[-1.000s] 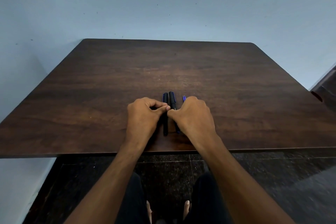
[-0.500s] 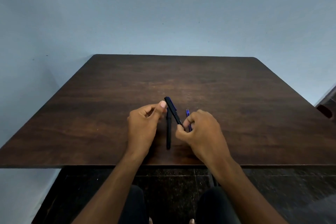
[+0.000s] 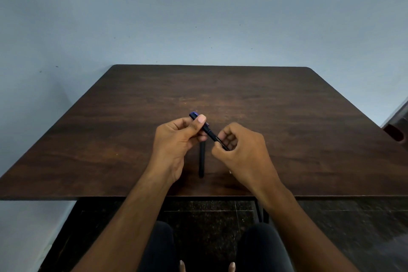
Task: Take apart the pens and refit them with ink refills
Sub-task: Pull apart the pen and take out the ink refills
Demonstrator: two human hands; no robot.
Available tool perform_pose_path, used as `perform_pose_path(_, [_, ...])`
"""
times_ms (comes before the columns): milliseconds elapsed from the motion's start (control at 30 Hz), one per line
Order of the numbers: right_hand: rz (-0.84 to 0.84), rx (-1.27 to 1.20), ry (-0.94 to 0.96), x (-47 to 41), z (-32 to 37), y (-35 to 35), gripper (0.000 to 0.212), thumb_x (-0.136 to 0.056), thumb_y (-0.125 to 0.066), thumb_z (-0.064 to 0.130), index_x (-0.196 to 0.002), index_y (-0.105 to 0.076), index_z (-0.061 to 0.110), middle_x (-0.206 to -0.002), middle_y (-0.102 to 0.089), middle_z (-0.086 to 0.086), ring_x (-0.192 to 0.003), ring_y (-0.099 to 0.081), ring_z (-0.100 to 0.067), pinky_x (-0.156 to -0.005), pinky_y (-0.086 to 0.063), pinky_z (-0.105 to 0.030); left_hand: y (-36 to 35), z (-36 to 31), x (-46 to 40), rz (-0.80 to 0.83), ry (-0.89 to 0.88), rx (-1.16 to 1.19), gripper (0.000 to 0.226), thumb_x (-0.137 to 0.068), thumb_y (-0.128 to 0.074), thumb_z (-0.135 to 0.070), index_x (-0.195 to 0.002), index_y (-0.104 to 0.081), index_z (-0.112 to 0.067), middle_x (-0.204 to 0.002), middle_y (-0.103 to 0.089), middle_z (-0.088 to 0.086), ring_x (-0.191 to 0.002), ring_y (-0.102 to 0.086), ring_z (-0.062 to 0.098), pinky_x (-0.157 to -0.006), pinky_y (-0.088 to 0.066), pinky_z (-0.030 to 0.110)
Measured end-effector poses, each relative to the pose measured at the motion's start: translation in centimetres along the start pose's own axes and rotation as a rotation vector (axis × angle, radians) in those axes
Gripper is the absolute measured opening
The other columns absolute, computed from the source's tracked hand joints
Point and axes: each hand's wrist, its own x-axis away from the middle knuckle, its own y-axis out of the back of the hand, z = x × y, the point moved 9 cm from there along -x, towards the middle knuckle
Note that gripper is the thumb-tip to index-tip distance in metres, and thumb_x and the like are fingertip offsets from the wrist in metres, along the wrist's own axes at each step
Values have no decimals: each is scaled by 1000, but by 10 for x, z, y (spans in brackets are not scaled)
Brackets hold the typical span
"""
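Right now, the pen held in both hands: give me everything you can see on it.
The held pen is slim, dark, probably plastic, with a blue end cap at its far tip and a clip near that end; pale printing runs along the barrel, too small to read. It looks whole, not yet pulled apart. It is lifted above the table, slanting from far-left to near-right. The left hand grips the capped end, thumb on top; the right hand pinches the barrel's near end, which its fingers hide.
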Motion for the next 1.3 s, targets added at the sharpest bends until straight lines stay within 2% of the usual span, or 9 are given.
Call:
perform_pose_path(167, [18, -129, 12, -6, 6, 2, 15, -92, -68, 19, -85, -77, 29, -63, -70, 5, -58, -62, -7, -52, -47, -20, -7, -7, 4, 9, -26, 13, 40, -75, -78, -23, -94, -71, 12, -87, -75, 14, -75, -69, 18, -72, -58, 25])
perform_pose_path(400, [107, -97, 19, -12, 9, -1, 34, -99, -64, 24, -65, -70, 20, -44, -53, 6, -42, -44, -5, -43, -35, -17, -8, -10, 11, -5, -47, -22, 18, -85, -74, -16, -89, -77, 1, -91, -76, 15, -80, -72, 19, -72, -57, 24])
perform_pose_path(500, [129, -84, 31, -11, 10, -2, 37, -99, -64, 24, -64, -69, 13, -46, -54, 0, -42, -42, -6, -43, -35, -25, -7, -10, 13, -23, -49, -43, 14, -89, -70, -12, -87, -76, 1, -89, -76, 15, -79, -72, 20, -71, -58, 24])
perform_pose_path(567, [130, -87, 71, -11, 15, -1, 41, -99, -64, 24, -58, -65, 23, -56, -62, -13, -46, -45, -10, -46, -38, -32, -8, -12, 14, -20, -54, -49, 14, -90, -69, -11, -85, -77, -1, -88, -76, 15, -79, -72, 21, -71, -58, 24])
perform_pose_path(667, [104, -90, 121, -11, 21, 2, 48, -99, -65, 22, -54, -59, 35, -53, -59, -12, -46, -43, -10, -44, -35, -28, -10, -17, 14, -17, -58, -37, 14, -91, -68, -10, -82, -76, -2, -84, -76, 13, -75, -72, 20, -69, -57, 24])
perform_pose_path(800, [64, -120, 153, -10, 21, 6, 28, -99, -65, 20, -75, -78, 12, -47, -50, -6, -45, -40, -8, -42, -31, -18, -12, -24, 11, -2, -57, -18, 14, -80, -74, -17, -76, -78, -5, -83, -76, 14, -72, -70, 22, -69, -57, 25])
perform_pose_path(933, [43, -103, 180, -9, 21, 5, 28, -99, -65, 20, -79, -78, 6, -52, -55, -7, -46, -44, -17, -46, -37, -28, -10, -25, 10, -15, -6, -29, 19, -69, -78, -21, -72, -78, -2, -81, -76, 14, -69, -70, 22, -70, -58, 26])
perform_pose_path(1133, [14, -27, 213, -6, 29, 2, 31, -99, -64, 20, -77, -74, 2, -60, -61, -10, -59, -54, -24, -55, -41, -30, -3, -26, 11, -87, 20, -25, 14, -86, -72, -7, -78, -74, 4, -77, -75, 11, -66, -69, 18, -71, -61, 27])
perform_pose_path(1300, [16, 33, 226, -6, 38, -4, 33, -101, -61, 19, -74, -72, 2, -56, -52, -1, -49, -41, -10, -53, -40, -21, 2, -29, 11, -145, 9, 1, 19, -90, -70, -6, -73, -73, 1, -73, -74, 9, -66, -68, 17, -66, -59, 24])
